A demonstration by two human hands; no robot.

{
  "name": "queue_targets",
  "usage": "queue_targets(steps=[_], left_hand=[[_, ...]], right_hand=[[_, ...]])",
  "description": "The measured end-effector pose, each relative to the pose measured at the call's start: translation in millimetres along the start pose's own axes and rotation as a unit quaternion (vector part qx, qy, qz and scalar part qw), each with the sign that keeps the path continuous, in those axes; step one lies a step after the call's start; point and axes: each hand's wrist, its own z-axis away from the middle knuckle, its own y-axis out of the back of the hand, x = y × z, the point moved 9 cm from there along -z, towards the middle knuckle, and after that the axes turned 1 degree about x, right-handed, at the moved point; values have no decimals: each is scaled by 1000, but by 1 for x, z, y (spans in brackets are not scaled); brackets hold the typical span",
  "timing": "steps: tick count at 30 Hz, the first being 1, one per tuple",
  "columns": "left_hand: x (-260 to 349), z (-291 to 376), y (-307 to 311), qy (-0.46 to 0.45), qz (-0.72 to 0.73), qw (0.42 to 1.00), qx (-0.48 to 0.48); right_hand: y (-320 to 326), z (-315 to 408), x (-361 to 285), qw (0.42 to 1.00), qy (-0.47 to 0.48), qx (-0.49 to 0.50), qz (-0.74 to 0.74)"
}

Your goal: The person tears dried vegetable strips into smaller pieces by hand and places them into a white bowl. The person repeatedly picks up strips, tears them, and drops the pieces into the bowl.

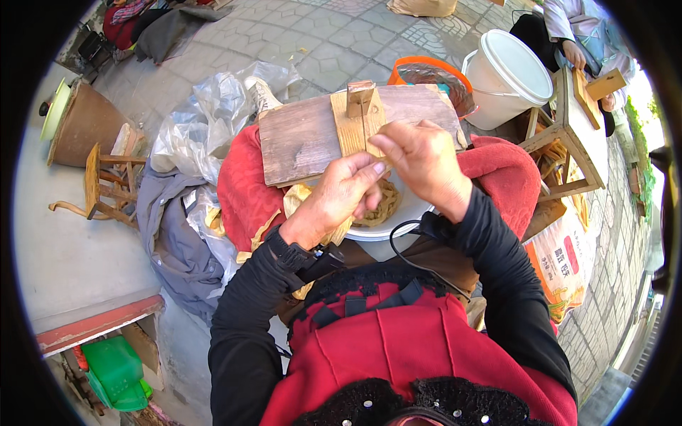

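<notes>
My left hand (341, 194) pinches a thin tan strand (365, 130), perhaps of corn husk, between thumb and fingertips. Right beside it, my right hand (426, 162) grips the same strand with its fingers curled. From both hands the strand runs to an upright wooden block (360, 98) on a small pale plank (341, 120). That plank lies across a weathered wooden board (298, 138) resting over my knees. Below my hands, a coil of tan cord (388, 205) sits in a white bucket (367, 233). Dry husk pieces (295, 199) lie by my left wrist.
A clear plastic sheet (194, 122) and a grey garment (170, 229) are on my left, near a small wooden stool (114, 181). Rightward stand a lidded white bucket (501, 80), an orange-rimmed bag (429, 64) and a wooden stool (581, 138), where another person's hand (574, 55) rests.
</notes>
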Motion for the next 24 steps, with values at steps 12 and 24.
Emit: queue_targets(steps=[12, 24], left_hand=[[21, 19, -19, -113, 38, 993, 6], [7, 21, -22, -90, -14, 996, -24]], right_hand=[[-18, 41, -16, 687, -340, -141, -627], [4, 33, -13, 997, -74, -4, -29]])
